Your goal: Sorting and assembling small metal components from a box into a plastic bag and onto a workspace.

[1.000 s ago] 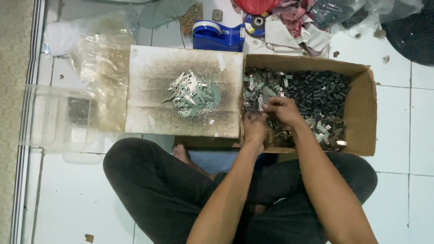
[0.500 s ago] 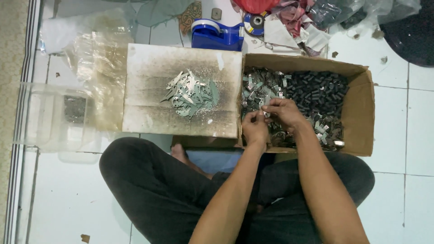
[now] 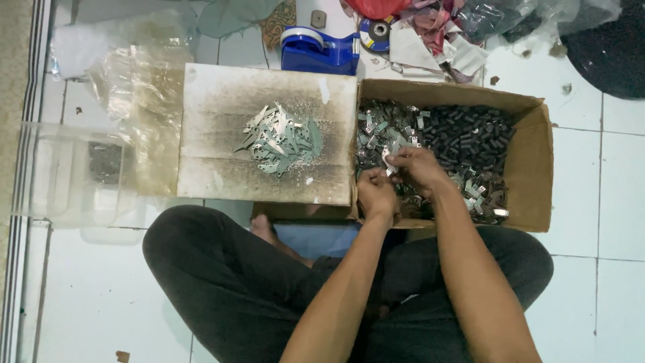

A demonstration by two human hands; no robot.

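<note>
Our hands have barely shifted: left hand and right hand pinch a small silvery metal clip over the open brown cardboard box, mid-sorting; a steady grip matters.

Counted two hands — left hand and right hand — both in one cardboard box at three o'clock. Found one stained flat board at ten o'clock, bearing one heap of flat metal plates — too many and too small to number. Saw one blue tape dispenser at twelve o'clock. Noted one clear plastic tub at nine o'clock. Black parts in box: uncountable.
</note>
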